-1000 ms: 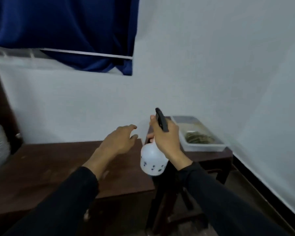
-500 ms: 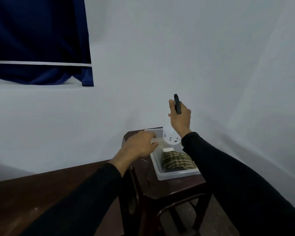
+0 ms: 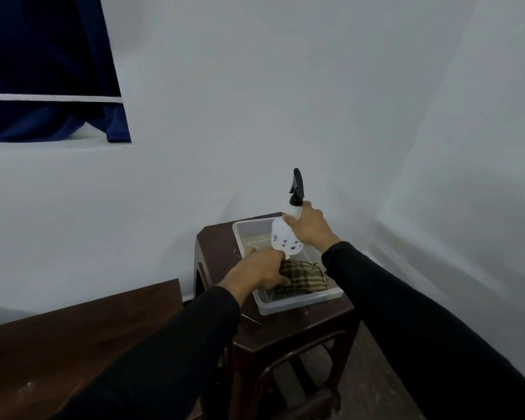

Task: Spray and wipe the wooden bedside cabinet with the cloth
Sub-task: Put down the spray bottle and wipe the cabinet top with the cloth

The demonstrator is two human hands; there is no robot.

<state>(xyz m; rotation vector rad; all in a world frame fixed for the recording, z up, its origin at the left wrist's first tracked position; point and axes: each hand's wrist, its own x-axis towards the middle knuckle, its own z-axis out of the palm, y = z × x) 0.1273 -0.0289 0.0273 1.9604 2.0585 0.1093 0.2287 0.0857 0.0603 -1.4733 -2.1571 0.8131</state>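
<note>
A clear plastic tray [image 3: 297, 302] rests on a small dark wooden stand [image 3: 215, 247] in the room's corner. Inside the tray lies a crumpled green plaid cloth [image 3: 305, 277]. My left hand [image 3: 259, 271] is down on the cloth's left end, fingers closed over it. My right hand [image 3: 308, 227] grips the neck of a white spray bottle [image 3: 284, 239] with a black trigger head, and the bottle stands upright in the far part of the tray. The wooden bedside cabinet [image 3: 73, 338] spreads out dark brown at the lower left.
White walls meet in a corner right behind the stand. A dark blue curtain [image 3: 43, 71] hangs over a window at the upper left. The stand has curved legs, with floor showing to its right.
The view has swung right from the cabinet to the stand. My right hand lowered the spray bottle into the tray, and my left hand came down onto the cloth.
</note>
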